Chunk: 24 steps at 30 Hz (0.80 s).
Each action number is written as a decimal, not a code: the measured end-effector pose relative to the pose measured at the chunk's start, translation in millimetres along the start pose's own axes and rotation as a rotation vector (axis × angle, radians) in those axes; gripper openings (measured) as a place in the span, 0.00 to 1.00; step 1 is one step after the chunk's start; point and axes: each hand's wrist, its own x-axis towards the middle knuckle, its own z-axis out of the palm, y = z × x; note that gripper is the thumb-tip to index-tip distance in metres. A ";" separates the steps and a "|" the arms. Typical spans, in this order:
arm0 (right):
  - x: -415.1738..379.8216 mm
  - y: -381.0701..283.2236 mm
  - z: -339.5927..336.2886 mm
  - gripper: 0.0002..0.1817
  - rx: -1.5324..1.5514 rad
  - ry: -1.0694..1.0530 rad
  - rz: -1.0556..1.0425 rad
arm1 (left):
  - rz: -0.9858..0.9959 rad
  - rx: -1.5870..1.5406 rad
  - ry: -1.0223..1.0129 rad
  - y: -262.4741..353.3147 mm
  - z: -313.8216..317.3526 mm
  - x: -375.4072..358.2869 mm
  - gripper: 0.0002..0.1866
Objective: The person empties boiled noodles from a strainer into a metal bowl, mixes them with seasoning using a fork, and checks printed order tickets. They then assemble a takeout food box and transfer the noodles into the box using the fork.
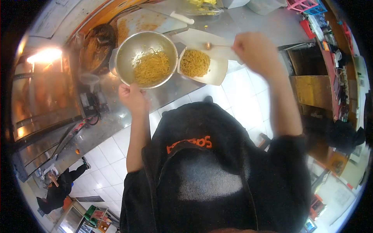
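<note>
My left hand [134, 97] is closed on the near rim of a steel mixing bowl [126, 64], which tilts slightly toward me. Seasoned noodles [152, 66] lie inside the bowl, gathered toward its right. Touching or nearly touching the bowl on its right is an opened white paper box [216, 72] with a block of noodles [195, 63] in it. My right hand [254, 50], a little blurred, is raised at the box's right side. Its fingers are closed on the thin handle of a spoon [210, 46], whose small brownish head hangs over the box's far flap.
Behind the bowl lie a stained white cutting board [153, 24] and a white-handled tool [182, 18]. A dark wok-like pan [97, 48] sits left, near a lit glass cabinet [44, 85]. Shelves [312, 91] stand right. Another person [58, 190] is at lower left.
</note>
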 end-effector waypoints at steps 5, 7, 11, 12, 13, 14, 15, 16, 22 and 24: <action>-16.4 3.6 156.0 0.06 -0.066 -0.007 0.116 | 0.055 0.037 0.015 -6.4 -2.4 -5.6 0.10; -24.5 -0.5 158.4 0.05 0.099 0.013 -0.064 | 0.026 -0.029 0.084 -3.3 2.6 -8.3 0.10; -25.3 18.9 112.0 0.04 0.072 0.026 -0.049 | 0.053 0.043 0.057 -3.0 -3.2 -10.9 0.10; -26.0 22.4 120.2 0.04 0.075 0.022 -0.048 | 0.056 0.046 0.052 -2.6 -1.9 -11.9 0.09; -27.7 25.8 135.2 0.04 0.094 -0.015 -0.135 | 0.058 0.047 0.048 -3.0 -1.5 -12.9 0.09; -30.5 27.4 148.4 0.03 0.112 -0.051 -0.223 | 0.055 0.048 0.048 -5.8 -4.7 -12.2 0.09; -32.9 22.0 151.9 0.04 0.051 -0.181 -0.240 | 0.051 0.038 0.032 -7.9 -8.9 -10.5 0.08; -36.2 22.3 149.6 0.04 0.051 -0.182 -0.242 | 0.048 0.029 0.017 -9.3 -11.2 -9.2 0.08; -24.6 23.1 139.6 0.04 0.075 -0.015 -0.090 | 0.046 0.040 0.064 -10.1 -9.7 -14.4 0.07; -13.4 14.8 169.2 0.04 0.037 0.058 -0.106 | 0.048 0.031 0.050 -14.6 -14.8 -12.5 0.07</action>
